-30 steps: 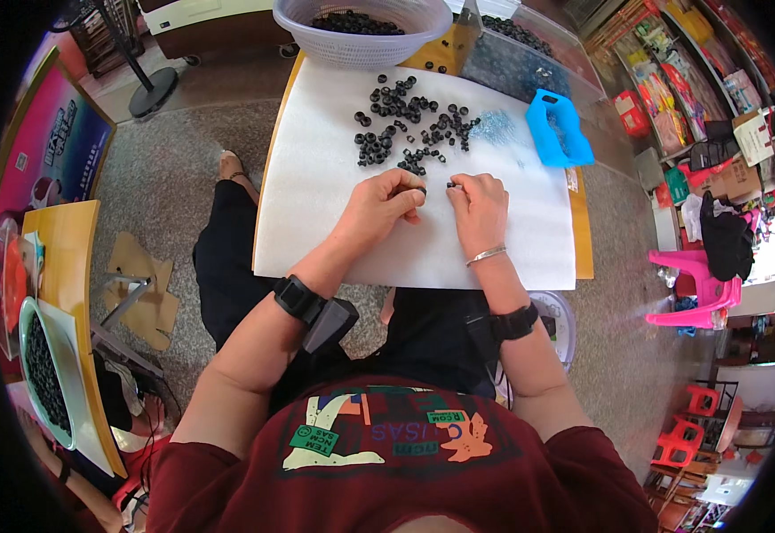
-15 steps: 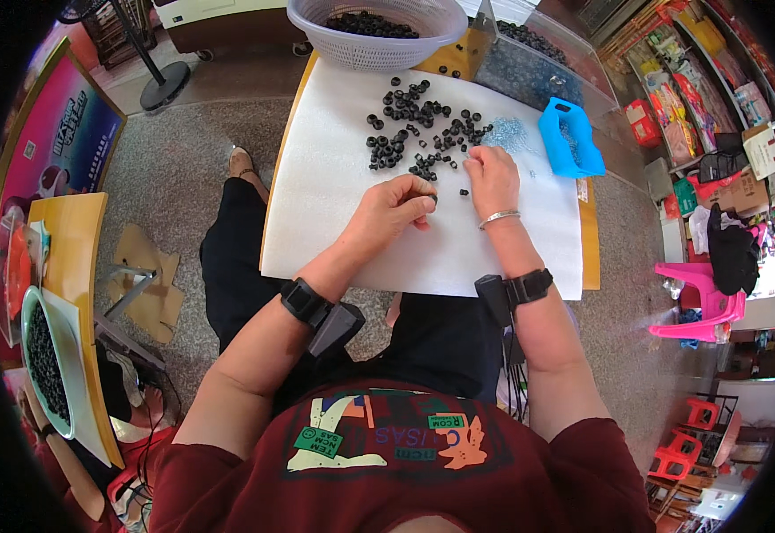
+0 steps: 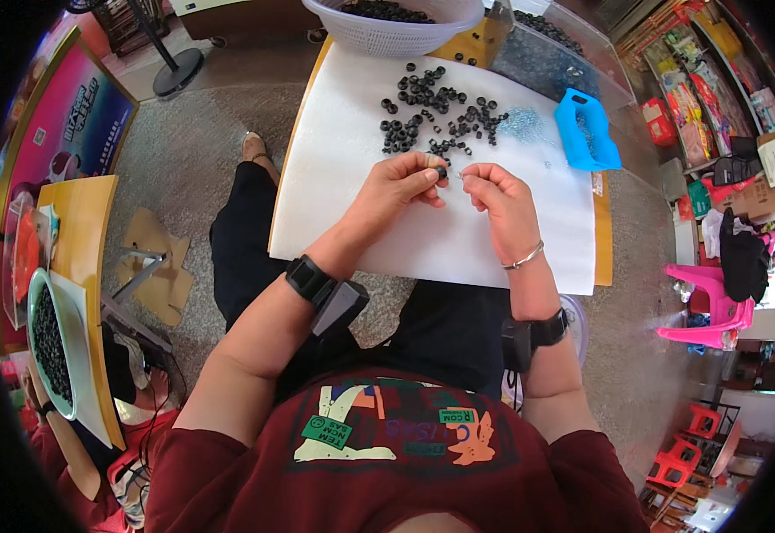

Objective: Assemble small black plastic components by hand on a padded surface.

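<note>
My left hand (image 3: 402,188) pinches a small black round plastic part (image 3: 441,172) between thumb and fingers, above the white sheet. Close beside it, my right hand (image 3: 504,210) has its thumb and forefinger pressed together on a tiny clear piece, too small to make out well. The two hands' fingertips nearly meet. Beyond them on the sheet lie many loose black parts (image 3: 399,135) in loose heaps. To their right spreads a patch of tiny clear bluish pieces (image 3: 524,124).
A white sheet (image 3: 352,218) covers the table. A blue basket (image 3: 568,147) stands at its right. At the far edge are a pale colander (image 3: 387,40) and a clear bin (image 3: 543,67), both with black parts. Left, another person sits by a table (image 3: 85,222) with a tub (image 3: 71,355).
My right hand has lifted off the sheet near the black parts and come back toward my left hand, its fingertips now pinched. The left hand still holds the black part. The view has shifted slightly.
</note>
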